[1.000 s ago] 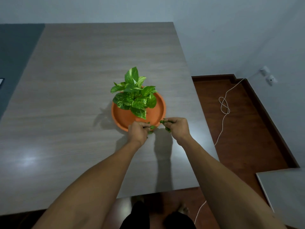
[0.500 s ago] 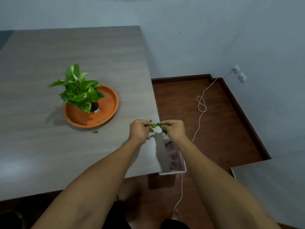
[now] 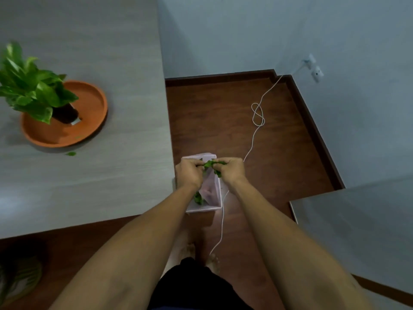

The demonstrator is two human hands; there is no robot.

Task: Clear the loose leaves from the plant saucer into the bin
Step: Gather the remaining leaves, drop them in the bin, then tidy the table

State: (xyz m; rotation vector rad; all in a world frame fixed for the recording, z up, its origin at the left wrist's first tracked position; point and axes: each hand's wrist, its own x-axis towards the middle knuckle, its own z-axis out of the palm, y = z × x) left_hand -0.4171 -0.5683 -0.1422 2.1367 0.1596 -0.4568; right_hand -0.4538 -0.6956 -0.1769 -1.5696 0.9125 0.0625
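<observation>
Wooden floor [image 3: 223, 121] | bin [image 3: 204, 208] below both hands | left hand [image 3: 188, 174], right hand [image 3: 231, 172]: fingers apparently pinching loose leaves [image 3: 211, 164]

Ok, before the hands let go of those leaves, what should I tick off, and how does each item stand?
1. Both hands hold the leaves: left hand, right hand, ok.
2. Hands above the bin opening: ok.
3. Bin beside the table, upright on the floor: ok.
4. White cable runs by the bin, outside it: ok.
5. Saucer cleared: not ok, a green scrap lies inside the rim.
6. Table clear of leaves: not ok, one leaf lies beside the saucer.
</observation>
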